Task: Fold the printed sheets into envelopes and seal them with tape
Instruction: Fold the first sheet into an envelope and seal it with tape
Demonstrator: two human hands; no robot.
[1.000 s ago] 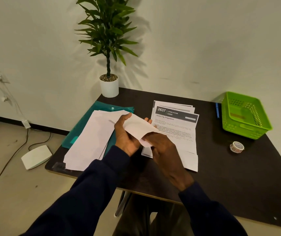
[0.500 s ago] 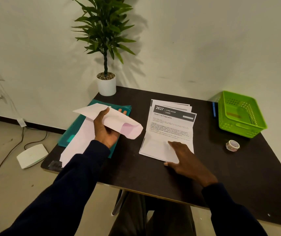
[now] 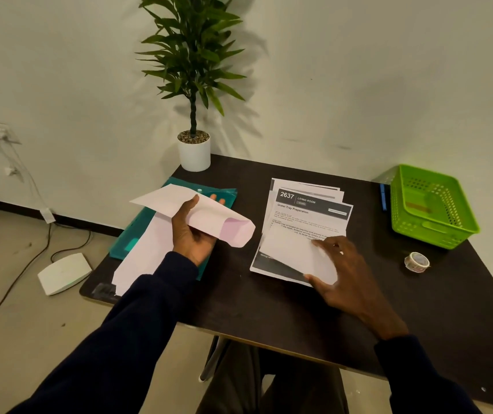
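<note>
My left hand (image 3: pixel 193 234) holds a white envelope (image 3: pixel 209 218) above the table's left part, its open mouth pointing right. More white envelopes (image 3: pixel 146 252) lie in a pile under it. My right hand (image 3: pixel 346 279) grips the near edge of the top printed sheet (image 3: pixel 299 255) and has folded it up over the stack of printed sheets (image 3: pixel 308 210) in the middle of the dark table (image 3: pixel 269 306). A small roll of tape (image 3: pixel 416 262) lies to the right of the stack.
A teal folder (image 3: pixel 218 192) lies under the envelopes. A white pot with a plant (image 3: pixel 194 150) stands at the back corner. A green basket (image 3: pixel 430 204) sits at the far right with a blue pen (image 3: pixel 383 196) beside it. Cables and a white box (image 3: pixel 63 273) lie on the floor at left.
My hands have parted: the left carried the envelope to the left, the right dropped to the printed stack and lifted the near edge of the top sheet into a fold.
</note>
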